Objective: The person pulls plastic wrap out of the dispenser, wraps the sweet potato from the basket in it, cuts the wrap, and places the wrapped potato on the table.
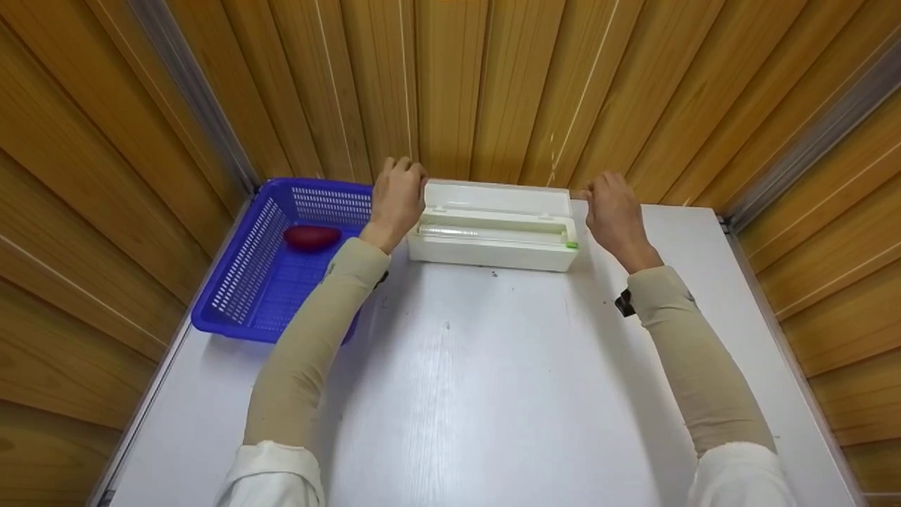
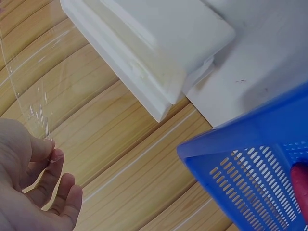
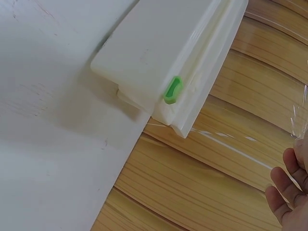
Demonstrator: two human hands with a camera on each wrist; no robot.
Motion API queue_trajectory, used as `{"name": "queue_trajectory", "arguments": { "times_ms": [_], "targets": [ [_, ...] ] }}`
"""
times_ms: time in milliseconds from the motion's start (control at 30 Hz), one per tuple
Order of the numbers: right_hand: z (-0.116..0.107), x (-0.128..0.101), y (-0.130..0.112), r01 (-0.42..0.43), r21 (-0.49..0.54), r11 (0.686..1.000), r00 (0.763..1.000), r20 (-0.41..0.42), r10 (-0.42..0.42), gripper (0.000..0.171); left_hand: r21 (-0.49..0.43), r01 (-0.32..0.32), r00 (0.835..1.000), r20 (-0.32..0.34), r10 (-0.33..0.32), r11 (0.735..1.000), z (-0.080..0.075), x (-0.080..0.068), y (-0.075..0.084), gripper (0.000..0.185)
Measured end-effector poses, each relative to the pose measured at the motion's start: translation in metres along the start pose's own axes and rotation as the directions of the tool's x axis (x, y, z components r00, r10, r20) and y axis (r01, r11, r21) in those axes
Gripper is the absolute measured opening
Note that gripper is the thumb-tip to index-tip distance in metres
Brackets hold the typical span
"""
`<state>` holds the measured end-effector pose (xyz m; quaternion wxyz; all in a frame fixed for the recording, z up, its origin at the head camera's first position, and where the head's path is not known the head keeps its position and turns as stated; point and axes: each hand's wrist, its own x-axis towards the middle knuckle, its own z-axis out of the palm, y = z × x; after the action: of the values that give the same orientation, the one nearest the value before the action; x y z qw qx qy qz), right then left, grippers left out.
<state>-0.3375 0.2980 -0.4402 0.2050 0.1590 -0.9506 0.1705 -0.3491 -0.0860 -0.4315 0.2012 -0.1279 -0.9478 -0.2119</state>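
Note:
A white cling film dispenser (image 1: 486,255) stands at the back of the table with its lid (image 1: 496,198) raised. The roll of film (image 1: 457,232) lies inside it, and a green slider (image 1: 571,245) sits at its right end. At the dispenser's left end, my left hand (image 1: 399,197) pinches clear cling film (image 2: 41,113) between thumb and index finger. Beyond the right end, my right hand (image 1: 614,215) pinches the film too; its fingertips are partly cut off in the right wrist view. The transparent sheet is hard to see against the wood-patterned wall.
To the left, a blue plastic basket (image 1: 211,325) holds a dark red, oblong item (image 1: 312,238), perhaps a vegetable. Wood-patterned panels (image 1: 450,84) enclose the white table (image 1: 450,394) at the back and sides. My left forearm crosses the basket's right side.

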Motion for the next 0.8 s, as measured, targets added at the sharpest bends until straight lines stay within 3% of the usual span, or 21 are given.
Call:
{"name": "queue_trajectory", "arguments": {
  "times_ms": [800],
  "targets": [
    [-0.012,0.006,-0.002,-0.025,0.010,1.000,1.000,-0.002,0.025,0.019,0.007,-0.009,1.000,0.001,0.009,1.000,-0.012,0.009,0.006,0.021]
  ]
}}
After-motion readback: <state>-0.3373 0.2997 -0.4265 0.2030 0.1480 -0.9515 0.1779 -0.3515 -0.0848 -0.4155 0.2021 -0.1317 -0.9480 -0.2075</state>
